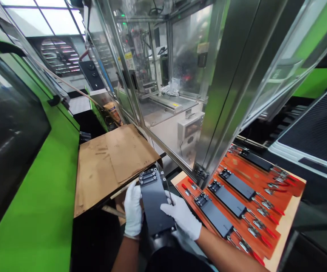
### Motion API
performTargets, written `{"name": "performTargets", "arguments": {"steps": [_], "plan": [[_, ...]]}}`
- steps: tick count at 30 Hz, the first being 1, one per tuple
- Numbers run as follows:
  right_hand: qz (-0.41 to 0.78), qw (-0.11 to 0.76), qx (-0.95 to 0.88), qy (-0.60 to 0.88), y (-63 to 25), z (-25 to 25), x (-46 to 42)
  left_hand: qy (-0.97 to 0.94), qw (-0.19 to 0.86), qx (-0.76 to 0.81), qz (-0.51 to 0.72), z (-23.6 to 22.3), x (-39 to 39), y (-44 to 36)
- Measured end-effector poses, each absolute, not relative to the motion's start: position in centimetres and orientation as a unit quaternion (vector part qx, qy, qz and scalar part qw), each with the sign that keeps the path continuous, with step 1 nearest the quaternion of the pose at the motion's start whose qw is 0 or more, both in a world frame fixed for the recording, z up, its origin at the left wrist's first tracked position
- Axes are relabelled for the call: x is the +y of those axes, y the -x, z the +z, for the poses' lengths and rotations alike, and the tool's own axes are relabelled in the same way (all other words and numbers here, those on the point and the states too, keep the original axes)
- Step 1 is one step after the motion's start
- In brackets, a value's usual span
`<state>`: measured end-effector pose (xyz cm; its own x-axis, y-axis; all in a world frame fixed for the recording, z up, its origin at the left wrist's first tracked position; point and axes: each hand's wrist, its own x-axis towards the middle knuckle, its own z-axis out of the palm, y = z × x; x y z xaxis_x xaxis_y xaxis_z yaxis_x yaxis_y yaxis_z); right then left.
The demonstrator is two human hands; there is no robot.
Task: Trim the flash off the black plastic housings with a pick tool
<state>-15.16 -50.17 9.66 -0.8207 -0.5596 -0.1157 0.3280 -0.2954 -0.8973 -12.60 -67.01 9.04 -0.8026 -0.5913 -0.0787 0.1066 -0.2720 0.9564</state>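
Note:
Between my two white-gloved hands is a dark grey rectangular panel (155,206) with a row of round fittings at its far end. My left hand (133,209) grips its left edge, fingers up along the side. On the right edge, my right hand (182,215) holds it with the thumb lying over the top face. Several similar dark panels (228,200) lie on an orange fixture board (190,196) to the right, flanked by toggle clamps with red handles (264,240).
A cardboard-covered table (95,166) stands ahead to the left. Beyond it is a clear-walled machine enclosure with a thick metal post (234,75), close to the fixture board. A green machine (36,181) runs along my left side. A ribbed dark unit (316,124) stands at the right.

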Motion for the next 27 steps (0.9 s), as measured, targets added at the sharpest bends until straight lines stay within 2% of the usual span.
{"name": "performTargets", "arguments": {"steps": [1,3,9,19,23,25,27], "plan": [[-0.784,0.263,0.552,0.107,15.3,9.8,-50.0,-0.223,0.281,-0.604,-0.711,9.4,-67.3,12.9],[-0.756,0.243,0.599,0.103,15.4,10.0,-49.7,-0.214,0.312,-0.672,-0.636,10.4,-67.7,13.4],[-0.739,0.220,0.625,0.119,15.6,10.7,-48.8,-0.159,0.253,-0.742,-0.600,12.6,-68.0,14.2],[-0.724,0.245,0.631,0.130,16.2,11.4,-47.8,-0.187,0.236,-0.672,-0.677,12.8,-67.1,14.8],[-0.737,0.258,0.613,0.122,16.1,11.4,-47.8,-0.224,0.280,-0.619,-0.698,11.7,-67.2,15.2],[-0.755,0.272,0.584,0.125,16.0,11.5,-47.9,-0.197,0.238,-0.538,-0.784,10.7,-67.0,14.8],[-0.768,0.295,0.553,0.132,15.9,11.6,-48.3,-0.151,0.138,-0.458,-0.865,9.6,-66.7,13.9]]}}
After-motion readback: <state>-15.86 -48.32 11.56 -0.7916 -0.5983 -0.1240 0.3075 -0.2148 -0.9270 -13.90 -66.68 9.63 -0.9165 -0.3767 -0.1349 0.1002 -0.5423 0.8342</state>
